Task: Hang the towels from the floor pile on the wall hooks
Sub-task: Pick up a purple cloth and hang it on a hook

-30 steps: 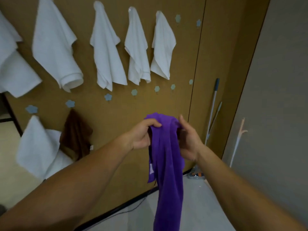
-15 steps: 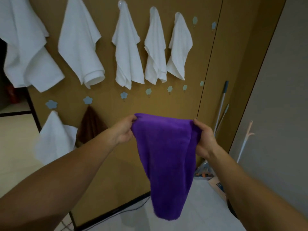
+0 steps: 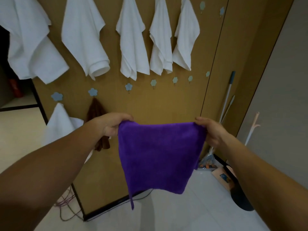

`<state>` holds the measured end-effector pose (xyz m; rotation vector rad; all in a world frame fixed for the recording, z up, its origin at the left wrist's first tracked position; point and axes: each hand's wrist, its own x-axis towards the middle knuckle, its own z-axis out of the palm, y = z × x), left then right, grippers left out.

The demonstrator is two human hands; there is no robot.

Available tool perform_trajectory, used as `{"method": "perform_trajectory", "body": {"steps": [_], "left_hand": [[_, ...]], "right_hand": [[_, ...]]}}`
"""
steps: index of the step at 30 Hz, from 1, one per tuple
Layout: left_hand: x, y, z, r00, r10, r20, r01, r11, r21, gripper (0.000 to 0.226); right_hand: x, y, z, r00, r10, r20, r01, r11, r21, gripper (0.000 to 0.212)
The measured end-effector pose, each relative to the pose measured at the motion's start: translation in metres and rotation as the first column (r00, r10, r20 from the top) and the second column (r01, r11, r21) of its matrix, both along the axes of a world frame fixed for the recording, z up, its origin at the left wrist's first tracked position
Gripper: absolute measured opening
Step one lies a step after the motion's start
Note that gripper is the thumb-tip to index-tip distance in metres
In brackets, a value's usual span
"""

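The person holds a purple towel (image 3: 160,154) stretched flat in front of the brown wall panel (image 3: 166,100), below chest height and clear of the floor (image 3: 191,214). The left hand (image 3: 113,125) pinches the towel's upper left corner, with its fingers curled over the hem. The right hand (image 3: 210,130) grips the upper right corner the same way. With both hands grasping cloth, the top edge is pulled nearly taut between them. The body hangs down as one smooth sheet, and a thin strip trails from its lower left corner. Spreading it this way probably serves to find the edge or corner that will go over a hook.

Along the top edge of the panel a row of white towels (image 3: 131,39) already hangs, each bunched at one point and draping downward. A lower row of flower-shaped hooks (image 3: 128,86) runs across the middle of the panel. The two nearest its left edge carry a white towel and a brown towel (image 3: 95,110). The hooks to their right are bare, and the nearest bare one sits just above the purple towel's top edge. That one looks like the likely target, since it needs only a short lift. Mop handles (image 3: 229,90) lean in the corner by the panel's right edge. The floor pile itself is out of view.
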<state>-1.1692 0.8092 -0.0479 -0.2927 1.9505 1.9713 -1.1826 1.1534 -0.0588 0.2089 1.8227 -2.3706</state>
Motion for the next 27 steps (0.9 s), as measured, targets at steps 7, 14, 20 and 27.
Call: {"method": "perform_trajectory", "body": {"steps": [7,14,20,27], "left_hand": [[-0.011,-0.008,-0.014,0.945,0.288,-0.154,-0.316,0.925,-0.212,0.007],[-0.009,-0.016,-0.030,0.939,0.320,-0.126,-0.344,0.879,-0.330,0.019],[-0.017,-0.006,-0.031,0.854,0.482,-0.196,-0.520,0.786,-0.334,0.018],[-0.021,0.010,-0.030,0.773,0.578,-0.260,-0.632,0.738,-0.236,0.019]], "right_hand": [[-0.021,0.025,-0.019,0.997,0.059,0.049,-0.071,0.954,0.291,0.015],[-0.047,0.017,-0.032,0.984,0.092,-0.153,-0.021,0.911,0.411,0.021],[-0.076,0.015,-0.041,0.965,0.041,-0.260,0.096,0.866,0.492,0.013],[-0.075,0.022,-0.040,0.953,0.283,0.110,-0.300,0.829,0.471,0.043]]}}
